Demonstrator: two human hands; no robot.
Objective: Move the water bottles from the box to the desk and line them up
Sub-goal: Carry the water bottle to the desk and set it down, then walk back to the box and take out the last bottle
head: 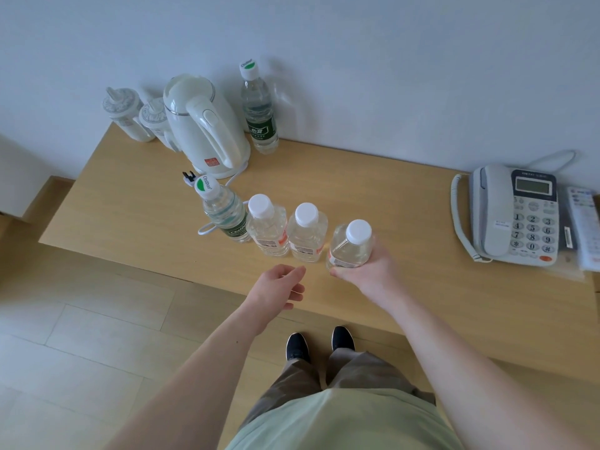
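Three water bottles stand in a row on the wooden desk [406, 203]: a green-label bottle [224, 214], then two white-capped bottles with red-and-white labels [268, 230] [306, 233]. My right hand [367, 271] grips a fourth white-capped bottle [352, 245] at the right end of the row, tilted slightly; whether its base touches the desk I cannot tell. My left hand [281, 285] hovers over the desk's front edge, fingers relaxed, holding nothing. Another green-label bottle [259, 112] stands at the back by the wall. No box is in view.
A white electric kettle [204, 125] with its cord and plug sits behind the row, two lidded cups [136, 113] to its left. A grey telephone [516, 216] and a remote [584, 225] lie at the desk's right end.
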